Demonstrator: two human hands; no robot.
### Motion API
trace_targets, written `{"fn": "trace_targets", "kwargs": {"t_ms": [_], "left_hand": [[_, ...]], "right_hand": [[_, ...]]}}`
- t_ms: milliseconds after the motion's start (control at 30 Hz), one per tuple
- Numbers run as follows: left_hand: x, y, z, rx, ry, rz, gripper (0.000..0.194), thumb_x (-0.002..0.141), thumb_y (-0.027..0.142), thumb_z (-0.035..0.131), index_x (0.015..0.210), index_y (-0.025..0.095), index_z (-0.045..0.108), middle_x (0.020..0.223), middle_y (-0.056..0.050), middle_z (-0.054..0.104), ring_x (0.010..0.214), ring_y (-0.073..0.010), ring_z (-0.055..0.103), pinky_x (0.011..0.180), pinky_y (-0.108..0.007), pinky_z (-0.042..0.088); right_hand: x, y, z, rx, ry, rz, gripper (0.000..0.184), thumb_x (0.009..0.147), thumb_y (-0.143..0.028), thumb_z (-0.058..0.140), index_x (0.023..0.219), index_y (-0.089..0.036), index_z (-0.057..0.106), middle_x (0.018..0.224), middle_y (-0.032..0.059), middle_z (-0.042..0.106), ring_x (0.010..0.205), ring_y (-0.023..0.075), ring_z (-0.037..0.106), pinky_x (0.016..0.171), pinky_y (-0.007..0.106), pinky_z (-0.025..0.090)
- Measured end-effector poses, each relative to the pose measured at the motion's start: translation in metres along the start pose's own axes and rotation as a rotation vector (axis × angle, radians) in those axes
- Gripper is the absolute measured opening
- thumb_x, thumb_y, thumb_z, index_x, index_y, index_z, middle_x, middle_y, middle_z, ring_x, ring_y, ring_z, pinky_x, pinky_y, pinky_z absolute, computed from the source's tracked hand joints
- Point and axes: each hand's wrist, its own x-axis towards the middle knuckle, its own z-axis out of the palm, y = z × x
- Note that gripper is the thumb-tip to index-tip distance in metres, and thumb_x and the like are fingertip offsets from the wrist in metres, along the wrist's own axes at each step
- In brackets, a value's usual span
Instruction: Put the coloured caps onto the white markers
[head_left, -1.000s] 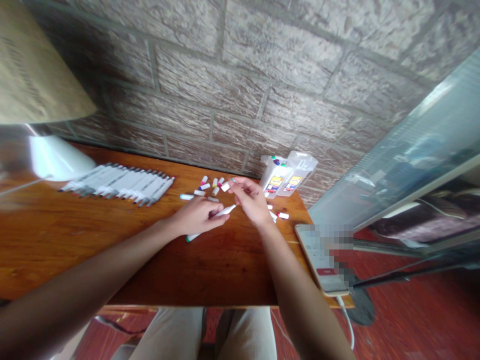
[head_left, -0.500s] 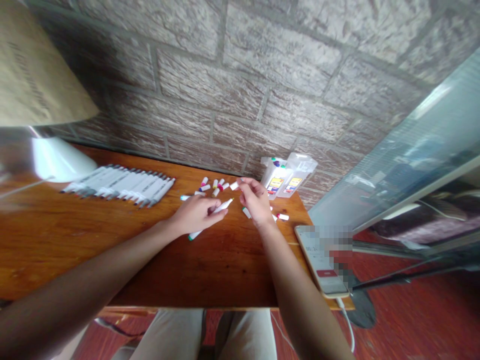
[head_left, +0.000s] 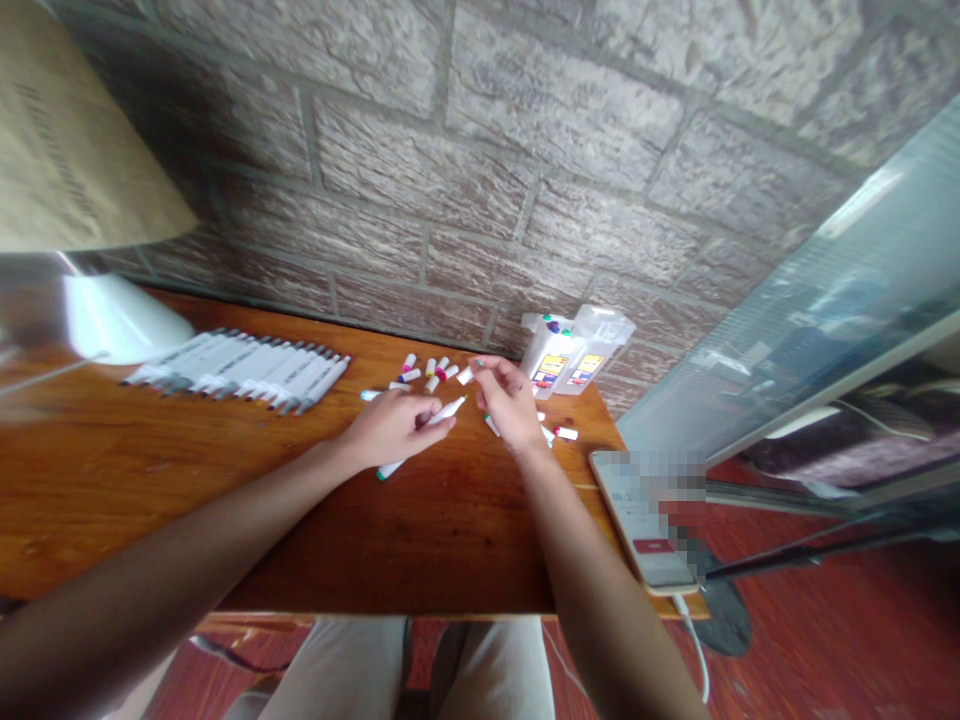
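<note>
Left hand (head_left: 391, 430) grips a marker (head_left: 448, 411) slanting far-right; right hand (head_left: 511, 402) pinches a cap (head_left: 466, 375) just beyond. We think they're apart, though small.

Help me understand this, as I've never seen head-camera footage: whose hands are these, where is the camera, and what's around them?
These are a person's own two bare hands, with no machine involved. One camera, worn on the head, looks forward and down at them. The left hand holds a white marker with its tip bare; the right hand pinches a small white cap near that tip. On the wooden table are a row of markers, loose pieces that look like caps, clear plastic cases, a lamp and a phone-like device.
</note>
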Motion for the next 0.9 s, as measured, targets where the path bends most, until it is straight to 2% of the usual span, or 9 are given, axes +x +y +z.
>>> {"fn": "trace_targets", "kwargs": {"t_ms": [133, 300, 400, 533, 900], "left_hand": [[0.000, -0.003, 0.001, 0.000, -0.001, 0.040, 0.043, 0.096, 0.044, 0.056, 0.062, 0.019, 0.047, 0.055, 0.003, 0.051, 0.054, -0.0108, 0.045, 0.060, -0.028, 0.028], [0.001, -0.011, 0.004, 0.048, -0.070, 0.092, 0.039, 0.097, 0.040, 0.055, 0.064, 0.018, 0.054, 0.058, 0.001, 0.057, 0.057, -0.0123, 0.049, 0.060, -0.028, 0.028], [0.000, -0.015, 0.006, 0.077, -0.113, 0.117, 0.038, 0.097, 0.040, 0.055, 0.066, 0.018, 0.058, 0.064, -0.002, 0.064, 0.062, -0.0143, 0.054, 0.062, -0.029, 0.029], [0.000, -0.015, 0.007, 0.084, -0.120, 0.110, 0.040, 0.098, 0.041, 0.056, 0.065, 0.018, 0.059, 0.064, -0.003, 0.064, 0.062, -0.0148, 0.055, 0.062, -0.029, 0.030], [0.000, -0.016, 0.006, 0.095, -0.143, 0.096, 0.042, 0.099, 0.043, 0.054, 0.066, 0.018, 0.060, 0.063, -0.003, 0.064, 0.062, -0.0143, 0.055, 0.063, -0.028, 0.030]], "right_hand": [[-0.004, 0.004, 0.002, -0.089, -0.130, -0.027, 0.034, 0.081, -0.049, 0.068, 0.097, -0.019, 0.071, 0.080, -0.0011, 0.069, 0.056, 0.0086, 0.052, 0.056, 0.024, 0.043], [-0.009, 0.009, 0.001, -0.390, -0.267, -0.127, 0.030, 0.089, -0.050, 0.065, 0.098, -0.022, 0.072, 0.077, -0.0020, 0.068, 0.068, 0.0129, 0.059, 0.070, 0.026, 0.045], [-0.011, 0.009, 0.000, -0.522, -0.331, -0.160, 0.025, 0.093, -0.047, 0.064, 0.098, -0.024, 0.070, 0.075, -0.0029, 0.068, 0.069, 0.0138, 0.061, 0.071, 0.027, 0.044], [-0.012, 0.008, -0.001, -0.583, -0.342, -0.166, 0.023, 0.095, -0.046, 0.063, 0.096, -0.024, 0.069, 0.077, -0.0024, 0.069, 0.069, 0.0140, 0.061, 0.071, 0.027, 0.042], [-0.012, 0.007, 0.000, -0.574, -0.333, -0.168, 0.022, 0.096, -0.045, 0.063, 0.096, -0.024, 0.070, 0.079, -0.0025, 0.070, 0.073, 0.0147, 0.064, 0.074, 0.027, 0.044]]}}
